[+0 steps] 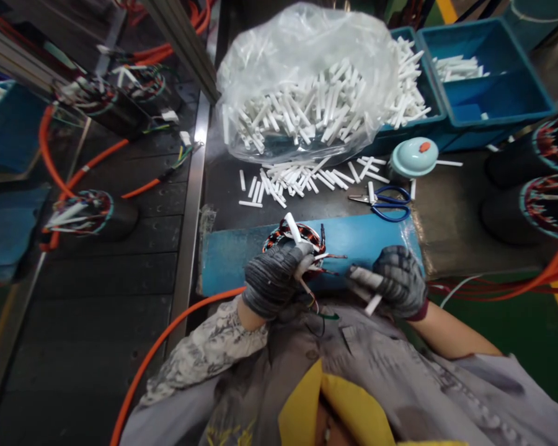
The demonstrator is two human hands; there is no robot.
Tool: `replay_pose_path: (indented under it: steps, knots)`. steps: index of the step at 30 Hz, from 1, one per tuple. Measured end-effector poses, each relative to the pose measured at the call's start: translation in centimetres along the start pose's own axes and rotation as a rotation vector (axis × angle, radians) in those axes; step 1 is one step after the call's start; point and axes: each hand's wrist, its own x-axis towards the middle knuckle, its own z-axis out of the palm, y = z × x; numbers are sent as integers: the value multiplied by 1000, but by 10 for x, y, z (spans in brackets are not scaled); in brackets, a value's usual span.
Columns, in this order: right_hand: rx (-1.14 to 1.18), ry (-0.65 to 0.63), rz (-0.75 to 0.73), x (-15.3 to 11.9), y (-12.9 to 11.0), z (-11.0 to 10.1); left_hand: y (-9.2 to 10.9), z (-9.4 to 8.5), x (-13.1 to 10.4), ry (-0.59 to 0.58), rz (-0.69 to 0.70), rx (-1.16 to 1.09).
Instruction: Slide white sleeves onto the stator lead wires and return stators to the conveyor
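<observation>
My left hand [276, 275], in a grey striped glove, is closed around wire leads at the near side of a motor stator [279, 238]. The stator has black, orange and white windings, and my hand hides much of it. A white sleeve [292, 228] stands up from the windings, while bare-ended leads [337, 256] point right. Thin coloured wires [315, 303] hang below my left fingers. To the right, my gloved right hand [397, 282] is closed on a short white sleeve [372, 305] that sticks out below its fingers. A blue mat [232, 263] lies beneath the stator.
Loose white sleeves [297, 178] lie beyond the mat, near blue-handled scissors [390, 203] and a pale-blue lidded pot [413, 158]. Behind are a plastic bag of sleeves [307, 93] and a blue bin [493, 118]. More stators [511, 210] stand right; an orange cable [167, 337] curves left.
</observation>
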Motion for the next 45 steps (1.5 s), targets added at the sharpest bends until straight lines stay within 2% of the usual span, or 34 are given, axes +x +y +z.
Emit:
replay_pose_path:
  steps: [2,3,4,6,8,11,14,17,20,22,25,28,30,34,39,42,45]
  knots:
    - [-12,170,173,3,-1,3,3,1,3,24,-7,28]
    - [43,210,260,5,-3,6,5,2,4,38,-6,44]
    - [154,212,363,8,-4,10,5,2,4,47,-3,60]
    - [469,94,501,14,-9,18,5,2,4,47,15,82]
    - [724,-65,538,21,-13,24,4,2,3,38,46,95]
    - [793,-165,510,27,-16,29,3,2,2,54,85,129]
    - [747,-169,509,27,-13,28,4,2,1,70,90,160]
    - [788,-169,577,18,-10,21,3,1,-1,74,100,171]
    - [783,-99,607,3,-9,8,-5,-7,-7,66,165,83]
    - [683,-18,569,-8,-9,2,-12,-15,-11,35,248,-32]
    - [442,60,399,-23,-11,2,-19,-24,-17,-18,338,-131]
    - [180,123,191,-29,-12,12,-20,-25,-18,-22,340,-112]
    - [83,145,101,-28,-14,19,-19,-22,-19,-7,331,-103]
    - [105,118,35,-24,-16,23,-18,-15,-22,42,319,-125]
    - [156,184,4,-21,-18,21,-17,-12,-25,70,286,-119]
    - [201,144,-41,-16,-22,25,-17,-10,-26,75,267,-173]
    - [114,114,-115,-10,-28,27,-18,-8,-26,79,256,-217]
